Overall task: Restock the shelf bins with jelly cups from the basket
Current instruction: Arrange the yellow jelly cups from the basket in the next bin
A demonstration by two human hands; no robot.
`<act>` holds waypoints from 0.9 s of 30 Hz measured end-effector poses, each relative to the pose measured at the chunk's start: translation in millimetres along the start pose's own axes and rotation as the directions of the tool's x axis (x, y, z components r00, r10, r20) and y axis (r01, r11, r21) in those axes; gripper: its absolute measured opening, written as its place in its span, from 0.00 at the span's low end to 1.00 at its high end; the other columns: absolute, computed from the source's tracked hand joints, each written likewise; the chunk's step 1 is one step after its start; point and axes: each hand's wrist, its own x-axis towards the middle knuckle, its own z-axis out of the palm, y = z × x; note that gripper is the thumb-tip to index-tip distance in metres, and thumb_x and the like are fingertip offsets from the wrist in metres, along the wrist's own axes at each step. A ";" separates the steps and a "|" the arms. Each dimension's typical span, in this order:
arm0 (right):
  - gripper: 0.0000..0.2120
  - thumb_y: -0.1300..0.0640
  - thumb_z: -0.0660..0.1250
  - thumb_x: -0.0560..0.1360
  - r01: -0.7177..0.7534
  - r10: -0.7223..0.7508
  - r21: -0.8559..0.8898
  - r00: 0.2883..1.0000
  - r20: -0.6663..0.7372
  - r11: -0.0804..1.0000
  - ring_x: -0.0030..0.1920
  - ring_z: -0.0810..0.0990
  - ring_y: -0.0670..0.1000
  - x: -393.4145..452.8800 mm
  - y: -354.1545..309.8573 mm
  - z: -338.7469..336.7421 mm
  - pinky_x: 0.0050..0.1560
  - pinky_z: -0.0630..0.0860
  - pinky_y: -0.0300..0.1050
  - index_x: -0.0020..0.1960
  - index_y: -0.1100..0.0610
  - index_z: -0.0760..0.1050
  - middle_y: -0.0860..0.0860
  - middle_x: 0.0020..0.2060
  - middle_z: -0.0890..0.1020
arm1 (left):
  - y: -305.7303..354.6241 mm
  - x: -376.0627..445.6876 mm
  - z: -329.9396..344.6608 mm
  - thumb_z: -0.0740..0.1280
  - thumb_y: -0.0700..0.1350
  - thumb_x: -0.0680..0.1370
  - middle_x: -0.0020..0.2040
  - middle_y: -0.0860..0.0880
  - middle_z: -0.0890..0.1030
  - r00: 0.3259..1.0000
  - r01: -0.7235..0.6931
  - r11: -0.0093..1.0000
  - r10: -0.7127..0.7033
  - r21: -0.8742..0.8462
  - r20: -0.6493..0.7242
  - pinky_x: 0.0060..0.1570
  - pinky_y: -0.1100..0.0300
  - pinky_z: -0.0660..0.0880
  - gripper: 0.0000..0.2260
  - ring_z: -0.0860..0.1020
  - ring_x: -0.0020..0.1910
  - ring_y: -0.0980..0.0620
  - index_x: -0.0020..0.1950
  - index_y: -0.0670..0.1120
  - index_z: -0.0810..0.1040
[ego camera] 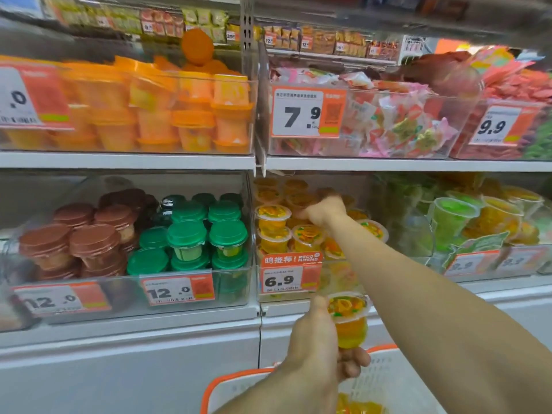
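Note:
My left hand (319, 348) grips a yellow jelly cup (349, 319) upright above the white basket with an orange rim (382, 380), in front of the lower shelf. More yellow cups (355, 406) lie in the basket. My right hand (324, 212) reaches into the clear bin (343, 282) marked 6.9, among stacked yellow jelly cups (273, 216). Its fingers curl down onto the cups; what they hold is hidden.
Left of that bin stand green-lidded cups (227, 234) and brown-lidded cups (92, 240) in bins marked 12.0. Green and yellow cups (466, 216) fill the bin to the right. The upper shelf holds orange cups (191, 121) and wrapped sweets (397, 121).

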 end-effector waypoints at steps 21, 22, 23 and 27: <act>0.15 0.71 0.70 0.74 0.395 -0.464 0.244 0.758 0.458 0.886 0.45 0.82 0.53 -92.7 14.0 -83.2 0.48 0.78 0.46 0.54 0.55 0.81 0.52 0.46 0.84 | 26.5 15.0 -3.3 0.57 0.51 0.85 0.47 0.46 0.84 0.791 -0.587 0.794 0.604 0.158 -0.099 0.32 0.55 0.77 0.09 0.82 0.37 0.47 0.55 0.57 0.77; 0.20 0.72 0.70 0.74 0.397 -0.461 0.250 0.635 0.620 0.883 0.52 0.82 0.55 -98.4 16.3 -94.5 0.51 0.79 0.47 0.61 0.55 0.78 0.53 0.53 0.84 | 26.6 15.2 -2.2 0.59 0.52 0.84 0.49 0.47 0.83 0.751 -0.635 0.756 0.652 0.159 -0.100 0.35 0.54 0.80 0.08 0.83 0.40 0.46 0.57 0.57 0.77; 0.26 0.72 0.71 0.73 0.417 -0.456 0.248 0.529 0.716 0.874 0.58 0.81 0.57 -101.3 19.3 -102.7 0.53 0.80 0.50 0.66 0.53 0.75 0.53 0.59 0.81 | 27.3 14.0 -1.0 0.62 0.55 0.82 0.50 0.48 0.83 0.721 -0.667 0.727 0.685 0.165 -0.103 0.40 0.50 0.82 0.07 0.83 0.43 0.44 0.58 0.58 0.77; 0.35 0.66 0.80 0.67 0.510 -0.546 0.275 0.518 0.658 0.815 0.63 0.78 0.53 -109.0 24.8 -99.4 0.61 0.78 0.56 0.70 0.51 0.72 0.49 0.63 0.79 | 28.6 12.7 5.2 0.66 0.57 0.80 0.50 0.54 0.83 0.670 -0.694 0.687 0.726 0.216 -0.157 0.55 0.45 0.79 0.08 0.82 0.51 0.51 0.56 0.57 0.77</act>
